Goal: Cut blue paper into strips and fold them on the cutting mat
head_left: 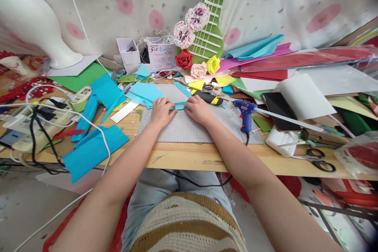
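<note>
On the grey cutting mat [183, 128] lies a narrow light blue paper strip [179, 106]. My left hand [162, 112] has its fingers closed on the strip's left end. At the right end, my right hand [198, 109] pinches the same strip, fingertips pressed down. Light blue paper sheets [147, 92] are just behind my left hand. A black and yellow cutter [208, 97] rests behind my right hand. The blue glue gun [245, 116] with a white stick stands on the mat's right part.
Darker blue crepe paper [96, 151] and a power strip [26, 128] with cables are at left. A black phone [280, 112], a white paper roll [305, 96] and scissors [320, 159] are at right. Paper flowers [183, 60] and white boxes [128, 53] stand behind.
</note>
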### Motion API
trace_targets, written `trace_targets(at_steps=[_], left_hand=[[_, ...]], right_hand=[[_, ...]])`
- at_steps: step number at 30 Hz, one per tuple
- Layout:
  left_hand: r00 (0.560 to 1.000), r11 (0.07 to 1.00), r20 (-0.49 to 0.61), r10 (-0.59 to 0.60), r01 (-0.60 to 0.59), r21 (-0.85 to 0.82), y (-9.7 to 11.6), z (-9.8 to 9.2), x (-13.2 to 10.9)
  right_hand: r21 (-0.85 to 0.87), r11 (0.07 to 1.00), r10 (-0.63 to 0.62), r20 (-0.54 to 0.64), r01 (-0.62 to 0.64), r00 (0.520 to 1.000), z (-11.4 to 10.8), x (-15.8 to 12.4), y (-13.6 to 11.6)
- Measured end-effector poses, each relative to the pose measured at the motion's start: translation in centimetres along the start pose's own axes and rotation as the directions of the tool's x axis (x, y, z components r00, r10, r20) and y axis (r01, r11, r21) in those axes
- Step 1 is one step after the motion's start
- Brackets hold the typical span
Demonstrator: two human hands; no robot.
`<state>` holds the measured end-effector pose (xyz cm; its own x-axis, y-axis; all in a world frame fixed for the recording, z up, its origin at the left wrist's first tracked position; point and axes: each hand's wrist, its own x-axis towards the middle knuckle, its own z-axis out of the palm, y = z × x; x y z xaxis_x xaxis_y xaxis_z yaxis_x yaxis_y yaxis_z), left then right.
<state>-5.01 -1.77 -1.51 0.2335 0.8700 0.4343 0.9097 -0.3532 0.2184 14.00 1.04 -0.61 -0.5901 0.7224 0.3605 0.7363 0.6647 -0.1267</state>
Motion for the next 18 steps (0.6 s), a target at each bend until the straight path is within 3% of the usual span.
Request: trace_targets(at_steps=[10, 18], left_hand=[[0.997, 0.995, -0.010, 0.071, -0.072, -0.062, 0.1, -0.2, 0.0], [0.999, 0.973, 0.034, 0.033, -0.024, -0.231, 0.0, -0.2, -0.7]], right_hand=[[0.099, 0.995, -0.009, -0.026, 0.011, 1.000, -1.3, -1.2, 0.1], [0.247, 0.967, 0.053, 0.015, -0.055, 0.998, 0.0, -1.1, 0.7]])
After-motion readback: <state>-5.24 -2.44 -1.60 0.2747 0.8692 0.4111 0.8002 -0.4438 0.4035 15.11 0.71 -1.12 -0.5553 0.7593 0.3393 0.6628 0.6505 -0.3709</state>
